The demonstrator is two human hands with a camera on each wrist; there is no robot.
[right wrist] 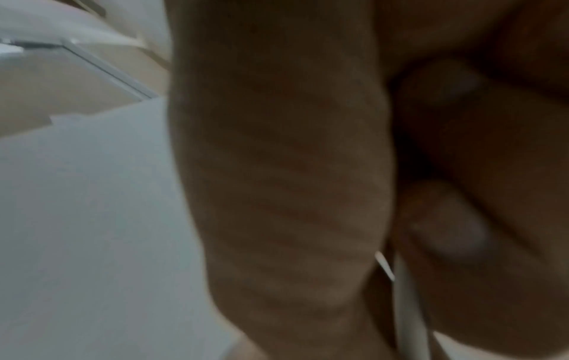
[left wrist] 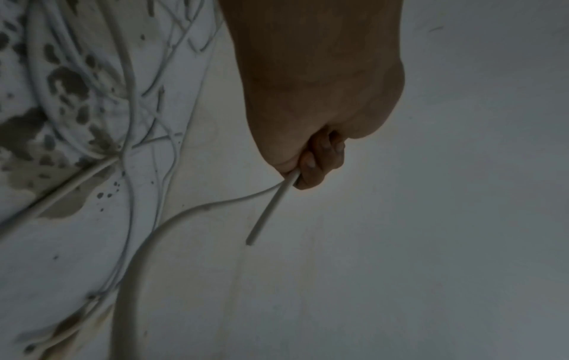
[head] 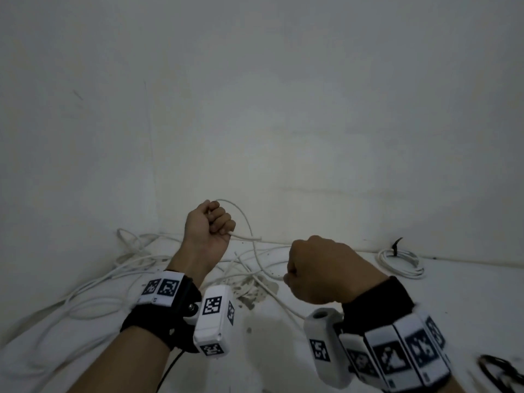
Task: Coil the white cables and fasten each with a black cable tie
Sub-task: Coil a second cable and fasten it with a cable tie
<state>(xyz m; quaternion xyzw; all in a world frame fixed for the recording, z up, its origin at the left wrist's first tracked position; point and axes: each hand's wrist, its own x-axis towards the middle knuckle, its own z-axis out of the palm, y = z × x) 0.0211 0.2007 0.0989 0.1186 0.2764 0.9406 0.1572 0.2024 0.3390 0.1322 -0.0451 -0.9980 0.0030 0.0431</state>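
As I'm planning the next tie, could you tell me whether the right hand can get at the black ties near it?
Probably not yet: the right hand is gripping the white cable, though nothing blocks the way to the black ties.

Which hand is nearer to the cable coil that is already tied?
Right. The right hand is raised beside the tied coil, which lies by the wall. The left hand is farther off, beyond the right hand.

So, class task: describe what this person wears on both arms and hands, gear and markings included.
Both hands, left hand and right hand, are bare. Each wrist carries a black band ringed with white blocks printed with black square codes, plus a white boxy camera unit. A thin black cable hangs under the left forearm.
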